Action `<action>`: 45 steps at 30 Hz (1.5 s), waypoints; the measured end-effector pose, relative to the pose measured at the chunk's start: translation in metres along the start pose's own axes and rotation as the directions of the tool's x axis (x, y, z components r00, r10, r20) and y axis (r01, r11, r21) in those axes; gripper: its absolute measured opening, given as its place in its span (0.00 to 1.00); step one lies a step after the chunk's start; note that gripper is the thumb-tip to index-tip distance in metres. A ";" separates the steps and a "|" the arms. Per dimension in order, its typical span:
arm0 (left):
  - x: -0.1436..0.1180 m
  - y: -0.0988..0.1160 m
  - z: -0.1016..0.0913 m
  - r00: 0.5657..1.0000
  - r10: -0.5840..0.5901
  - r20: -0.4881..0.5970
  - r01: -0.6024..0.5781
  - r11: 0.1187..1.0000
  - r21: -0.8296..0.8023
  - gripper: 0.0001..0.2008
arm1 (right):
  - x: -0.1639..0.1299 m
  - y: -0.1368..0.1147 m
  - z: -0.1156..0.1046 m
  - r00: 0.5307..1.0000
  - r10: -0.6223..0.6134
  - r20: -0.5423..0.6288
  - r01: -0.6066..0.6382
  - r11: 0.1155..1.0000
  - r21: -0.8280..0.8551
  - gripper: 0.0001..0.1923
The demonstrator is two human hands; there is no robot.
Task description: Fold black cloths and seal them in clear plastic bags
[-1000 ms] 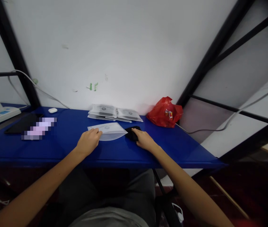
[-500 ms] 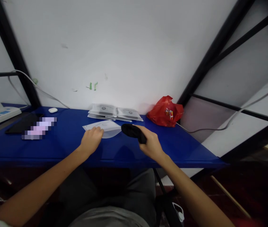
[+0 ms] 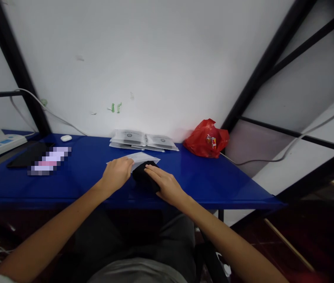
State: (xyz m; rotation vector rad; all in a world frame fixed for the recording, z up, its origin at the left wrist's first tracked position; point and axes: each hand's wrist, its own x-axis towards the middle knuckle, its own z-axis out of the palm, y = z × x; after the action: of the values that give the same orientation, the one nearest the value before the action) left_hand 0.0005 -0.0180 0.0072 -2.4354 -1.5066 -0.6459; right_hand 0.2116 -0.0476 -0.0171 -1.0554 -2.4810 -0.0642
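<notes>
Your left hand [image 3: 117, 173] has its fingers curled together and clamped on the translucent white plastic pouch [image 3: 143, 157], gripping it along the near side, over the middle of the glossy blue desk [image 3: 90, 161]. Your right hand [image 3: 168, 184] grips the folded, soft black cloth item [image 3: 141, 173], its fingers close together and laid across the top; the thumb is hidden beneath, so you cannot tell how it sits. The black cloth item is right at the pouch, overlapping its near edge just beside your left fingertips; whether any of it is inside the pouch, you cannot tell.

Just beyond your hands, near the white wall [image 3: 167, 70], lies a stack of flat, frosted plastic packets with round dark printed marks [image 3: 129, 136]. To its right sits a crumpled red plastic bag [image 3: 205, 137], near the black metal post [image 3: 247, 94]. Well to your left are a small white rounded case [image 3: 66, 138], a flat black slab [image 3: 22, 158] with a blurred-out phone-shaped object [image 3: 49, 161] partly over it, and a white power strip with blue panels [image 3: 3, 143].
</notes>
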 end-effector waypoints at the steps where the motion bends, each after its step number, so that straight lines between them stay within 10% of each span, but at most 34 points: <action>1: 0.000 0.001 0.000 1.000 0.022 -0.001 -0.022 1.000 -0.008 0.15 | 0.001 0.000 0.001 1.000 0.019 -0.003 -0.019 1.000 -0.009 0.44; 25: -0.012 0.020 0.016 0.951 0.294 -0.098 -0.300 0.952 -0.055 0.12 | 0.057 0.017 0.049 0.949 0.312 0.046 -0.304 0.943 -0.137 0.22; 37: -0.019 -0.007 0.030 0.964 0.240 -0.114 -0.234 0.970 0.061 0.15 | 0.034 -0.006 0.019 0.989 0.149 0.018 -0.149 0.988 0.027 0.25; 45: -0.022 -0.009 0.016 0.960 0.264 0.095 -0.273 0.956 0.107 0.15 | 0.002 -0.018 -0.005 0.966 0.045 -0.256 -0.068 0.994 -0.082 0.14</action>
State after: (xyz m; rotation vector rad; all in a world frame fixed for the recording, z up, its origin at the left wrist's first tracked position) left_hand -0.0118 -0.0255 -0.0173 -2.5352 -1.1696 -0.3977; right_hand 0.1998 -0.0603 -0.0101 -1.0814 -2.2338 -0.2794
